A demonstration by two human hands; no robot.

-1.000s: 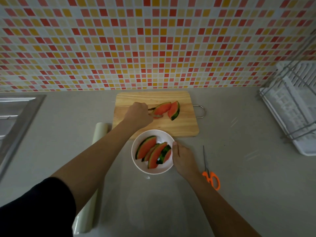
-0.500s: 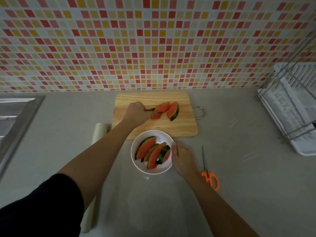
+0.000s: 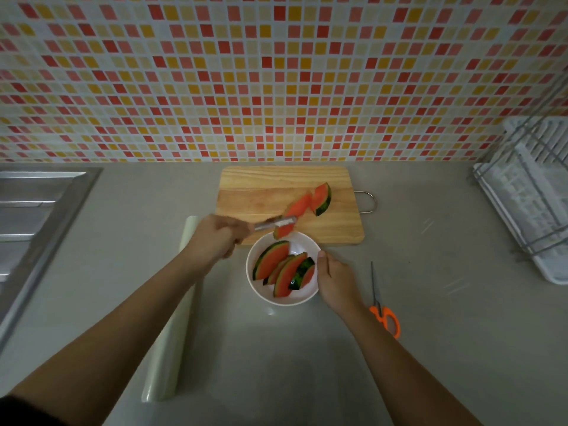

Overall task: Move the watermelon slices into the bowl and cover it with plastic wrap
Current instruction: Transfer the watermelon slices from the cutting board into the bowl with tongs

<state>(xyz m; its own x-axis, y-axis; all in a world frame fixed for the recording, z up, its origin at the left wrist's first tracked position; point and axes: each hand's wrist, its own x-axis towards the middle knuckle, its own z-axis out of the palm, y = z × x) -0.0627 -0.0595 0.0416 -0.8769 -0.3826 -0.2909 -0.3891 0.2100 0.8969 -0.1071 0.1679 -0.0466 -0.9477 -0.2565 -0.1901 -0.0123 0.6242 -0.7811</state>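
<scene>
My left hand (image 3: 216,236) grips metal tongs (image 3: 273,224) that clamp a watermelon slice (image 3: 295,210), held tilted over the far rim of the white bowl (image 3: 302,298). Several slices (image 3: 278,267) lie in the bowl. One slice (image 3: 322,198) still stands on the wooden cutting board (image 3: 255,199). My right hand (image 3: 336,279) rests against the bowl's right rim, thumb on the edge. The plastic wrap roll (image 3: 170,345) lies on the counter under my left forearm.
Orange-handled scissors (image 3: 384,312) lie right of my right wrist. A white dish rack (image 3: 531,195) stands at the right edge, a steel sink (image 3: 33,216) at the left. The tiled wall rises behind the board.
My left hand has pulled back from the board toward the bowl, lifting one slice in the tongs. The right hand stays on the bowl's rim.
</scene>
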